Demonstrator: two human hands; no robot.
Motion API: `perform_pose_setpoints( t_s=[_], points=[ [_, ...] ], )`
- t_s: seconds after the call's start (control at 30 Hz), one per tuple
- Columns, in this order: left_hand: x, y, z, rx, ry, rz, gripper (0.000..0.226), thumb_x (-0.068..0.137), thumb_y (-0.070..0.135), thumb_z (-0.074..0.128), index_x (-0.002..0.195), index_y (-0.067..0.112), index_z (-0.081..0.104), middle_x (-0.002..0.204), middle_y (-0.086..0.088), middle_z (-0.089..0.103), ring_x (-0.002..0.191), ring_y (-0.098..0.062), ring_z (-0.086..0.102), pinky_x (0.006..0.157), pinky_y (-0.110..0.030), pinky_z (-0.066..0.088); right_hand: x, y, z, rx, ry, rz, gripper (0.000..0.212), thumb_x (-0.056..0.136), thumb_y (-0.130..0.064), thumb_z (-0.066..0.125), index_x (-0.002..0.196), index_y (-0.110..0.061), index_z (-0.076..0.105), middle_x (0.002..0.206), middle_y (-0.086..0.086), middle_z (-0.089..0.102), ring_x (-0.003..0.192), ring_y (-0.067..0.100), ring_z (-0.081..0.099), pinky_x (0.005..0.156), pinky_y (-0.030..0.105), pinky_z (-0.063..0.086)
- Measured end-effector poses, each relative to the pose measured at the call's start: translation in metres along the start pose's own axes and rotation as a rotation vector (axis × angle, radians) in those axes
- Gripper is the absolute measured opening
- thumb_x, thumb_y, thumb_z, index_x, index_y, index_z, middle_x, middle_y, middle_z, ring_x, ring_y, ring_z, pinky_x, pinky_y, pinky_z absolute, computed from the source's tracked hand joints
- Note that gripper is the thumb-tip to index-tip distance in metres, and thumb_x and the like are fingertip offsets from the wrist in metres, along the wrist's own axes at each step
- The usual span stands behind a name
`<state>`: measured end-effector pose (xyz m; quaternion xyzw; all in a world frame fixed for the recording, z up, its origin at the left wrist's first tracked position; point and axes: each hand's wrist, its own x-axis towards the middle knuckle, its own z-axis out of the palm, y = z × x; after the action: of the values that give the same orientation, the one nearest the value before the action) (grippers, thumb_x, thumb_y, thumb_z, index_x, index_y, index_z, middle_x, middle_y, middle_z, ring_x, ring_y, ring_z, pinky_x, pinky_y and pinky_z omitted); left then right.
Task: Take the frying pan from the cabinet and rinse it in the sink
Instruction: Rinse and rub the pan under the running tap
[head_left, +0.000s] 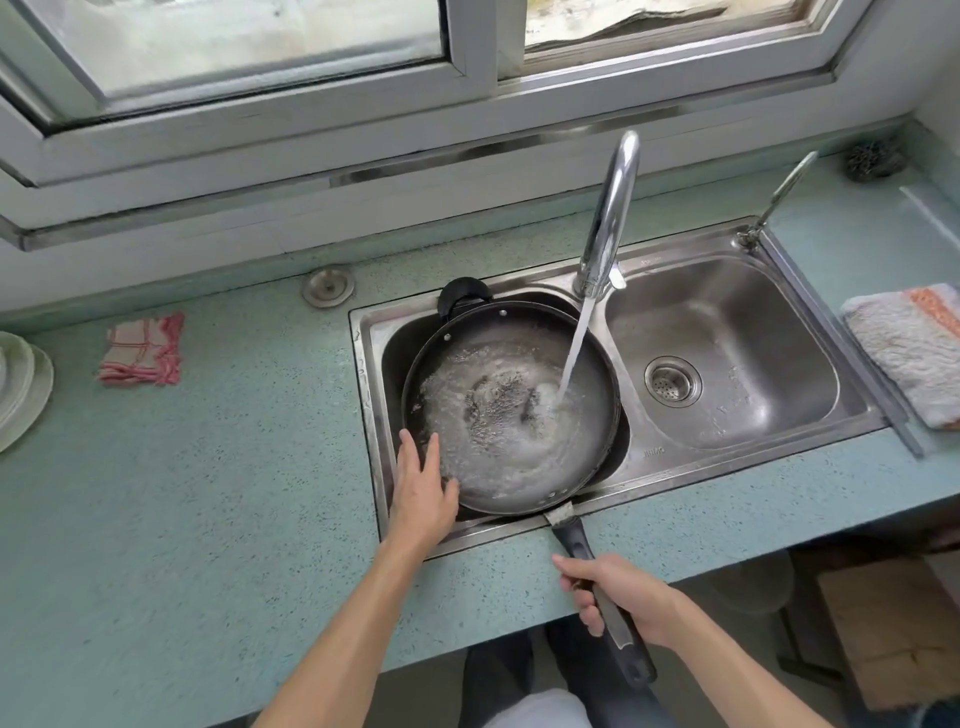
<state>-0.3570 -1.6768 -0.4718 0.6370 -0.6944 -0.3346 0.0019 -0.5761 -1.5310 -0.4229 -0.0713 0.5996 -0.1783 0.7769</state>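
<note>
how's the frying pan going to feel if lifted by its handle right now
Probably heavy and tip-prone: the frying pan holds a pool of water, and the right hand grips far back on the long handle. The water would likely slosh out if it tilts. The wet rim at the left hand is probably slippery.

The frying pan (511, 410) hides much of the left basin (396, 345); plates (21, 389) are cropped

The left hand (423, 491), at lower centre of the frame, lies open with straight, slightly spread fingers (410, 447) at the end of a bare forearm rising from the bottom edge, while the right hand (621, 597), lower right, grips the frying pan handle (574, 543) with curled fingers.
</note>
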Motion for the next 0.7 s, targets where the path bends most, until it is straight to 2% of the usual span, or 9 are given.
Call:
perform_pose_setpoints(
  t_s=[0.1, 0.2, 0.57, 0.7],
  points=[
    [0.003, 0.000, 0.003, 0.068, -0.033, -0.002, 0.076, 0.099, 0.028, 0.049, 0.158, 0.014, 0.004, 0.162, -0.016, -0.022, 0.152, -0.030, -0.007, 0.123, -0.041, 0.011, 0.003, 0.000, 0.007, -0.046, 0.072, -0.025, 0.036, 0.090, -0.041, 0.068, 0.074, -0.013, 0.053, 0.055, -0.002, 0.039, 0.044, 0.013, 0.039, 0.046, 0.023, 0.037],
    [0.008, 0.002, 0.005, 0.057, -0.051, -0.032, 0.076, 0.098, 0.026, 0.049, 0.157, 0.011, 0.004, 0.162, -0.017, -0.021, 0.152, -0.031, -0.004, 0.123, -0.041, 0.011, 0.004, 0.001, 0.012, -0.049, 0.117, -0.052, 0.035, 0.090, -0.039, 0.069, 0.073, -0.014, 0.051, 0.054, -0.003, 0.037, 0.043, 0.012, 0.037, 0.046, 0.023, 0.037],
    [0.023, 0.007, 0.009, -0.294, -0.030, -0.133, 0.075, 0.096, 0.010, 0.048, 0.158, 0.013, 0.006, 0.165, -0.007, -0.013, 0.153, -0.023, 0.000, 0.124, -0.041, 0.011, 0.012, 0.006, 0.018, -0.095, 0.229, -0.068, 0.035, 0.092, -0.036, 0.067, 0.070, -0.014, 0.050, 0.051, -0.003, 0.035, 0.041, 0.013, 0.033, 0.044, 0.024, 0.035],
    [0.027, 0.006, 0.008, -0.350, -0.035, -0.166, 0.077, 0.094, 0.007, 0.049, 0.158, 0.012, 0.006, 0.166, -0.006, -0.003, 0.153, -0.019, 0.002, 0.124, -0.038, 0.008, 0.014, 0.009, 0.027, -0.138, 0.320, -0.101, 0.034, 0.095, -0.028, 0.061, 0.072, -0.014, 0.042, 0.049, -0.003, 0.034, 0.040, 0.014, 0.031, 0.043, 0.024, 0.031]
  ],
)
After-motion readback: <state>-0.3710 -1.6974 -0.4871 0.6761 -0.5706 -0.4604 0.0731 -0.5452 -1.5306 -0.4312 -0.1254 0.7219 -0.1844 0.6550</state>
